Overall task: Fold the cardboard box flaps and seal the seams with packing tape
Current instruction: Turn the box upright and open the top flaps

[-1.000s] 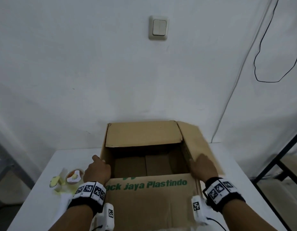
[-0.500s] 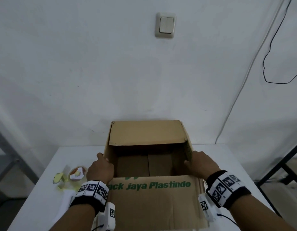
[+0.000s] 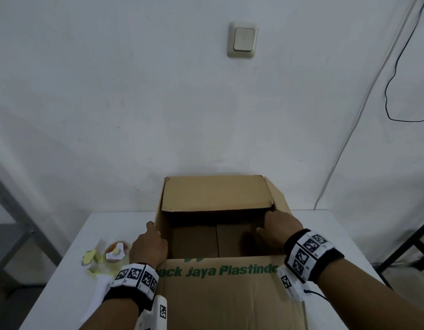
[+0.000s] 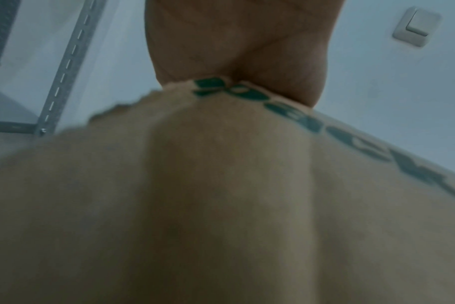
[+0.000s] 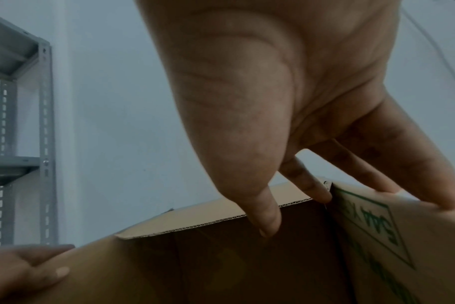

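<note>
An open cardboard box (image 3: 230, 296) with green print stands on the white table (image 3: 63, 294). Its far flap (image 3: 215, 194) is folded inward over the opening, and the near flap leans toward me. My left hand (image 3: 153, 236) rests on the box's left side flap at the near corner, its fingers (image 5: 26, 265) lying flat on the cardboard. My right hand (image 3: 275, 222) presses the right flap (image 3: 281, 198) inward with straight fingers (image 5: 416, 185), thumb pointing down into the box. A roll of packing tape (image 3: 117, 253) lies on the table left of the box.
A white wall with a light switch (image 3: 243, 40) stands right behind the box. A grey metal shelf frame (image 3: 11, 210) is off the table's left, a black frame (image 3: 408, 246) off its right. A thin cable (image 3: 344, 144) runs down the wall.
The right flap has swung from spread outward up toward the opening, with my right hand moving inward on it. My left hand has stayed at the left corner.
</note>
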